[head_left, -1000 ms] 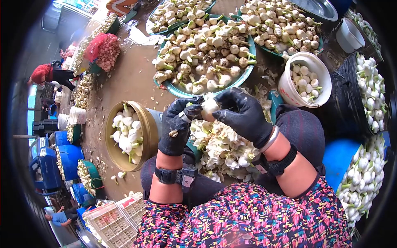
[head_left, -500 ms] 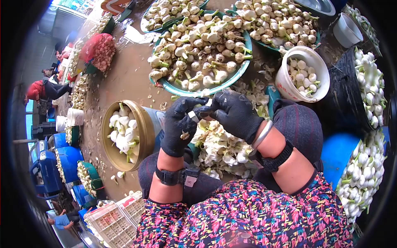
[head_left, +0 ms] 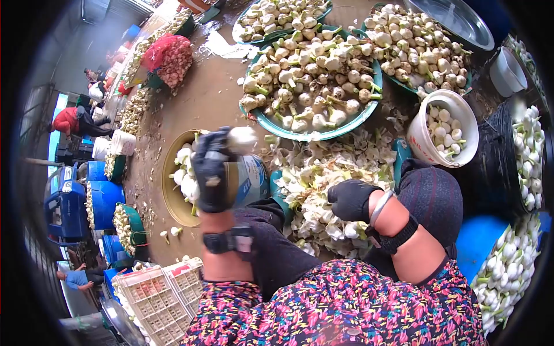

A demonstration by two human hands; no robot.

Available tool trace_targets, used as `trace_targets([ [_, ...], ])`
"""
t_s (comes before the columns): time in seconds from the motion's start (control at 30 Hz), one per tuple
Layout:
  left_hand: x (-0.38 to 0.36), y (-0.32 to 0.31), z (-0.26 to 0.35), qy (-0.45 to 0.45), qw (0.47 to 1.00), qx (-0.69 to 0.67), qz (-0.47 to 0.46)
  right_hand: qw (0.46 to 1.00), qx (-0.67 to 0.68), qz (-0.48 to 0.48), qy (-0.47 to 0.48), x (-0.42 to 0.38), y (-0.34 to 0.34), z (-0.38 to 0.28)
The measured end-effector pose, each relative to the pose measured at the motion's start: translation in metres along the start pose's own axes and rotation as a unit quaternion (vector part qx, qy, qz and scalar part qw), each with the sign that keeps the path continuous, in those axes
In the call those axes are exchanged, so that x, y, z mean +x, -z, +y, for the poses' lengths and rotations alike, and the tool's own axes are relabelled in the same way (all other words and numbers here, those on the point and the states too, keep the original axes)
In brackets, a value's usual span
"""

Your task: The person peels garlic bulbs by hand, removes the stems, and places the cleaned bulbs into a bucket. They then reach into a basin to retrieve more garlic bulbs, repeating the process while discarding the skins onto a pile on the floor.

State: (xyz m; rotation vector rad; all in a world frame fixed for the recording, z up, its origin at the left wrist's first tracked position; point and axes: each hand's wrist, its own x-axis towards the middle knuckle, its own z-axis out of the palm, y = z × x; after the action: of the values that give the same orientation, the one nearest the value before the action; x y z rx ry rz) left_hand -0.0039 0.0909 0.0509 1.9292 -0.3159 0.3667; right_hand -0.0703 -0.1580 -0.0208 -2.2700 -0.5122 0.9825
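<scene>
My left hand (head_left: 212,173), in a dark glove and a little blurred, is closed around a white garlic bulb (head_left: 242,140). It hovers over the near side of a yellow-rimmed bucket (head_left: 167,193) that holds peeled garlic (head_left: 188,185). My right hand (head_left: 353,200), gloved too, is curled shut above a heap of garlic peels (head_left: 323,222) between my feet. Whatever its fingers hold is hidden. Ahead of both hands stands a wide green-rimmed basin (head_left: 314,137) with unpeeled garlic (head_left: 300,75) in it.
At right are a white bucket (head_left: 418,144) with some bulbs, a black tub (head_left: 490,155) and a blue container (head_left: 476,239), both heaped with clean garlic. A second basin of garlic (head_left: 412,49) sits behind. Plastic crates (head_left: 153,303) lie at lower left. People work far left.
My hands have parted from in front of the basin. The left has swung left to the bucket with a garlic bulb; the right has dropped down over the peels. The view has shifted slightly.
</scene>
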Motion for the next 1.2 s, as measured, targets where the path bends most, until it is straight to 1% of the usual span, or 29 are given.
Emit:
trace_targets([
  [0.07, 0.016, 0.060, -0.024, 0.034, 0.984, 0.170, 0.036, 0.996, 0.006, 0.087, -0.006, -0.007, 0.002, -0.002],
  [0.1, 0.022, 0.084, -0.028, -0.005, 0.947, 0.320, -0.018, 0.992, 0.004, 0.127, -0.006, -0.005, 0.004, 0.000],
  [0.13, 0.027, 0.095, -0.031, -0.044, 0.883, 0.462, -0.071, 0.986, 0.004, 0.166, -0.007, -0.002, 0.004, 0.004],
  [0.17, 0.028, 0.082, -0.022, -0.032, 0.897, 0.437, -0.059, 0.976, 0.031, 0.217, 0.015, -0.001, 0.001, 0.007],
  [0.23, 0.037, 0.033, -0.017, -0.075, 0.945, 0.296, -0.115, 0.975, 0.029, 0.219, 0.013, -0.004, 0.004, 0.002],
  [0.27, 0.038, 0.006, -0.026, -0.038, 0.962, 0.217, -0.162, 0.975, 0.023, 0.219, 0.016, -0.005, 0.007, -0.002],
  [0.3, 0.040, -0.021, -0.038, -0.028, 0.951, 0.193, -0.238, 0.982, 0.021, 0.185, -0.005, -0.006, 0.009, -0.005],
  [0.33, 0.040, -0.048, -0.059, -0.026, 0.944, 0.169, -0.282, 0.990, 0.025, 0.135, 0.002, -0.006, 0.012, -0.004],
  [0.37, 0.045, -0.075, -0.069, -0.024, 0.923, 0.184, -0.338, 0.991, 0.036, 0.129, 0.005, -0.006, 0.013, -0.003],
  [0.4, 0.048, -0.095, -0.102, -0.061, 0.891, 0.256, -0.370, 0.991, 0.048, 0.124, 0.008, -0.006, 0.012, -0.001],
  [0.43, 0.051, -0.114, -0.137, -0.111, 0.831, 0.367, -0.402, 0.988, 0.048, 0.146, 0.009, -0.008, 0.013, 0.001],
  [0.47, 0.055, -0.135, -0.151, -0.019, 0.812, 0.413, -0.412, 0.981, 0.053, 0.186, 0.003, -0.011, 0.015, -0.001],
  [0.53, 0.061, -0.162, -0.196, 0.017, 0.814, 0.428, -0.392, 0.975, 0.058, 0.214, -0.001, -0.012, 0.018, 0.004],
  [0.6, 0.063, -0.176, -0.249, 0.027, 0.803, 0.447, -0.393, 0.975, 0.092, 0.203, -0.006, -0.013, 0.026, 0.008],
  [0.63, 0.062, -0.185, -0.292, 0.053, 0.774, 0.474, -0.416, 0.975, 0.099, 0.198, -0.006, -0.012, 0.028, 0.010],
  [0.67, 0.067, -0.186, -0.262, 0.129, 0.771, 0.470, -0.410, 0.975, 0.106, 0.193, -0.004, -0.011, 0.031, 0.011],
  [0.73, 0.075, -0.185, -0.260, 0.106, 0.697, 0.532, -0.469, 0.974, 0.103, 0.200, -0.007, -0.007, 0.034, 0.014],
  [0.77, 0.078, -0.182, -0.262, 0.105, 0.694, 0.533, -0.472, 0.970, 0.094, 0.223, -0.004, -0.006, 0.035, 0.015],
  [0.83, 0.080, -0.164, -0.262, 0.048, 0.801, 0.409, -0.434, 0.951, 0.108, 0.289, 0.027, -0.007, 0.037, 0.015],
  [0.87, 0.080, -0.152, -0.245, -0.013, 0.854, 0.347, -0.386, 0.948, 0.137, 0.286, -0.005, -0.006, 0.036, 0.015],
  [0.9, 0.078, -0.142, -0.218, 0.125, 0.897, 0.162, -0.391, 0.933, 0.134, 0.333, 0.004, -0.001, 0.030, 0.018],
  [0.93, 0.077, -0.133, -0.185, 0.257, 0.891, -0.032, -0.373, 0.916, 0.130, 0.379, 0.014, 0.003, 0.026, 0.020],
  [1.0, 0.067, -0.116, -0.103, 0.294, 0.855, -0.114, -0.412, 0.894, 0.133, 0.427, 0.021, 0.004, 0.031, 0.015],
  [1.03, 0.055, -0.106, -0.080, 0.289, 0.838, -0.190, -0.422, 0.889, 0.140, 0.435, 0.031, 0.010, 0.027, 0.017],
  [1.07, 0.045, -0.098, -0.059, 0.281, 0.817, -0.265, -0.429, 0.857, 0.137, 0.492, 0.071, 0.018, 0.023, 0.017],
  [1.1, 0.039, -0.090, -0.036, 0.272, 0.809, -0.272, -0.444, 0.847, 0.192, 0.484, 0.101, 0.019, 0.025, 0.013],
  [1.13, 0.028, -0.082, -0.022, 0.279, 0.801, -0.302, -0.435, 0.836, 0.245, 0.474, 0.132, 0.017, 0.027, 0.010],
  [1.17, 0.018, -0.079, -0.007, 0.292, 0.811, -0.326, -0.388, 0.814, 0.275, 0.485, 0.163, 0.014, 0.028, 0.006],
  [1.2, 0.009, -0.078, 0.005, 0.302, 0.819, -0.348, -0.341, 0.771, 0.407, 0.448, 0.197, 0.016, 0.025, 0.002],
])
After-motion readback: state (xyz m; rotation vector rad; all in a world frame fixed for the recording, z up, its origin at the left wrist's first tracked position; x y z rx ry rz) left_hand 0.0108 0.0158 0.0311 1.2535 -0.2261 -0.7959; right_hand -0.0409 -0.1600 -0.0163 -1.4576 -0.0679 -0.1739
